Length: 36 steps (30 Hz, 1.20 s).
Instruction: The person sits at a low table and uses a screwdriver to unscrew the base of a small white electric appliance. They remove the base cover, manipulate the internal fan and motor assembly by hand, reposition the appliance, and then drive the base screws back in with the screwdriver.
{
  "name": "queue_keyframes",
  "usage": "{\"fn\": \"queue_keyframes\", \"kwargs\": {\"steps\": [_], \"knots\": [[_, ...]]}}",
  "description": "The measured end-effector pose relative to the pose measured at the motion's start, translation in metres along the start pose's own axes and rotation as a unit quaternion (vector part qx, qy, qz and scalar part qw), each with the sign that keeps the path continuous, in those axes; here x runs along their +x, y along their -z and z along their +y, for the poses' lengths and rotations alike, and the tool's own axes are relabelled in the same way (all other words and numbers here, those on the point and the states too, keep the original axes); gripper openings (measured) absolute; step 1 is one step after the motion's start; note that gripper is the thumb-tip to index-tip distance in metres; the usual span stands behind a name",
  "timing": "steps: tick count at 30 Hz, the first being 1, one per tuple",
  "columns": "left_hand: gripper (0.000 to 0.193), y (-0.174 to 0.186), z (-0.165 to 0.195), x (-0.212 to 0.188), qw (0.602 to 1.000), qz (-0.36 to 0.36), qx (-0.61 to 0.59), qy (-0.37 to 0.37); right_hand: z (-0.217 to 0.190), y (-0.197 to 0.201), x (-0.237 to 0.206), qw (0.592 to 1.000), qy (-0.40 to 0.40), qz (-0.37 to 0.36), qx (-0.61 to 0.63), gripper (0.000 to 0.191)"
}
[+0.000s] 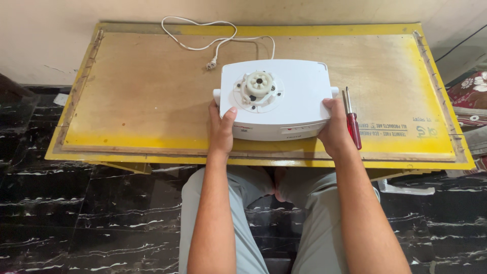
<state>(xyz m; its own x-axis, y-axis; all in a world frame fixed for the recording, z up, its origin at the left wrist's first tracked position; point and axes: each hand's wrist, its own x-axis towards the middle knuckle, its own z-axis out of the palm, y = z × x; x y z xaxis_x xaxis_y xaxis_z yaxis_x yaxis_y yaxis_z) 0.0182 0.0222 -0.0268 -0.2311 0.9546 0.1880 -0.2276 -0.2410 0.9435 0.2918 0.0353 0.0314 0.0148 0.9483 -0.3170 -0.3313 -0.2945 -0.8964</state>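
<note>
The white, boxy plastic appliance base (276,99) is gripped on the yellow-edged wooden board (142,91), the left hand (221,129) at 8 o'clock and the right hand (335,124) at 4 o'clock. An even two-sided hold is best kept (its toothed round coupling (259,83) faces up), and the red-handled screwdriver (352,122), just beside the right hand, is better left unknocked.

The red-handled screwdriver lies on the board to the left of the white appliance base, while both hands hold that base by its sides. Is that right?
Not quite. The head view shows the red-handled screwdriver lying on the board to the right of the white appliance base, just beside the right hand. The rest stands: the left hand and the right hand hold the base by its sides.
</note>
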Motion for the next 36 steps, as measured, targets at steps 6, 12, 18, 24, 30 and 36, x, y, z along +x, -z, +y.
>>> {"fn": "queue_keyframes", "kwargs": {"steps": [6, 12, 18, 24, 30, 36], "knots": [[0.083, 0.0, -0.012, 0.002, 1.0, 0.018, 0.001, -0.011, -0.003, -0.006, -0.006, 0.997, -0.023, 0.053, -0.059, 0.076], [0.084, -0.011, -0.003, 0.005, 0.997, 0.067, 0.022, 0.007, 0.002, -0.005, 0.002, 0.995, -0.025, 0.057, -0.078, 0.077], [0.089, -0.028, 0.051, -0.004, 0.869, 0.152, 0.464, -0.081, 0.007, 0.002, 0.012, 0.991, -0.038, 0.084, -0.093, 0.07], [0.068, -0.048, 0.088, 0.02, 0.895, 0.019, 0.403, -0.19, 0.001, -0.018, -0.016, 0.743, 0.444, 0.28, -0.415, 0.053], [0.074, -0.065, 0.082, 0.01, 0.848, -0.019, 0.436, -0.3, 0.003, -0.069, -0.057, 0.682, 0.549, 0.155, -0.458, 0.027], [0.071, -0.071, 0.101, -0.001, 0.916, -0.02, 0.34, -0.213, -0.006, -0.093, -0.072, 0.688, 0.508, 0.091, -0.509, 0.028]]}}
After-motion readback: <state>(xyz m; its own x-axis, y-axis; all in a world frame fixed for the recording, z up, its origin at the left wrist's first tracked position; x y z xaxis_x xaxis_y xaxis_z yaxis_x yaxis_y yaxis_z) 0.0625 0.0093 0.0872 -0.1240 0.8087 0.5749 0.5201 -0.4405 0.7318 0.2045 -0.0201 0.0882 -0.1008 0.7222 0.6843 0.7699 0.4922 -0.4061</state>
